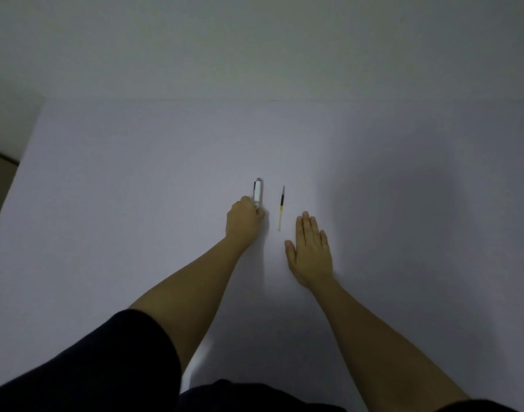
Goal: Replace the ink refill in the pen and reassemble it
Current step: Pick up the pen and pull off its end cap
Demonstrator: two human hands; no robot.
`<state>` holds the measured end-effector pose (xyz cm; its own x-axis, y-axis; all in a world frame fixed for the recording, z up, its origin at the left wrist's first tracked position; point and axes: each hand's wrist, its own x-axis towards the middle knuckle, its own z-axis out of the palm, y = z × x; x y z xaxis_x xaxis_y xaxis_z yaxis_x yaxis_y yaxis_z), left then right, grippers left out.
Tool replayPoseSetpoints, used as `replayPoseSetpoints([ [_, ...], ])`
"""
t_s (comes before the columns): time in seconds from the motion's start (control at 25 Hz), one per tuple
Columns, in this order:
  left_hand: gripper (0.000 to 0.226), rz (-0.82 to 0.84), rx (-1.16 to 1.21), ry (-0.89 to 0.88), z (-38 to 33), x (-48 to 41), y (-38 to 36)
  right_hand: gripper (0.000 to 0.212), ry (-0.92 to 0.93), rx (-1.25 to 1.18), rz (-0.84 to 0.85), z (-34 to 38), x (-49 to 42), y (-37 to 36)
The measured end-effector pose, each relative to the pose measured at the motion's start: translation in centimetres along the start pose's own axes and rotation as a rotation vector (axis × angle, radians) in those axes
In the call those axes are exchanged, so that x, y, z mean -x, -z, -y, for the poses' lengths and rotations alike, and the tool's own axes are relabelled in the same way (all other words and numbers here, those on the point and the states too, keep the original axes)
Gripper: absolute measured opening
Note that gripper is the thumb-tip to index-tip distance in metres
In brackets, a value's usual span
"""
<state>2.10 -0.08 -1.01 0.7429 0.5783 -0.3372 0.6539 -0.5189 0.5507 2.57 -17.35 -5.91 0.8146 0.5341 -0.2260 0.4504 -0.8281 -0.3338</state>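
A white pen with a silver clip end lies on the white table, pointing away from me. My left hand is curled around its near end, hiding that part. Just to the right lies a thin ink refill with a dark upper section, a yellow band and a pale lower tube, its tip pointing away. My right hand rests flat on the table, palm down, fingers spread slightly, just right of the refill's near end and not touching it.
The table's far edge meets a plain grey wall. Its left edge runs diagonally, with dark floor beyond. My dark sleeve fills the lower left.
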Motion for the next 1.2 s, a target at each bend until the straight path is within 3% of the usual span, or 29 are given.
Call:
replayPoseSetpoints([
  [0.12, 0.022, 0.087, 0.021, -0.108, 1.0, 1.2, 2.0, 0.055, -0.033, -0.28, 0.003, 0.2, -0.3, 2.2],
  [0.24, 0.023, 0.269, 0.053, -0.226, 1.9, 3.0, 4.2, 0.042, -0.152, -0.67, -0.172, 0.7, -0.7, 5.5],
  [0.36, 0.019, 0.325, 0.072, -0.366, 1.7, 5.1, 5.5, 0.037, -0.12, -0.874, -0.107, 2.3, -0.2, 8.0],
  [0.6, 0.028, 0.186, 0.069, -0.581, 0.5, 7.3, 6.1, 0.008, -0.079, -0.978, -0.107, 4.2, 1.6, 10.0],
  [0.76, 0.025, 0.017, 0.047, -0.648, 0.4, 7.9, 6.1, 0.012, -0.081, -1.323, -0.101, 4.6, 2.6, 10.7],
  [0.92, 0.026, -0.143, -0.002, -0.697, 0.5, 8.4, 6.1, 0.014, -0.048, -1.326, -0.115, 4.9, 3.2, 10.9],
  [1.2, 0.027, -0.196, -0.025, -0.596, 1.0, 8.8, 5.5, 0.016, -0.04, -1.344, -0.109, 4.9, 3.0, 10.2],
])
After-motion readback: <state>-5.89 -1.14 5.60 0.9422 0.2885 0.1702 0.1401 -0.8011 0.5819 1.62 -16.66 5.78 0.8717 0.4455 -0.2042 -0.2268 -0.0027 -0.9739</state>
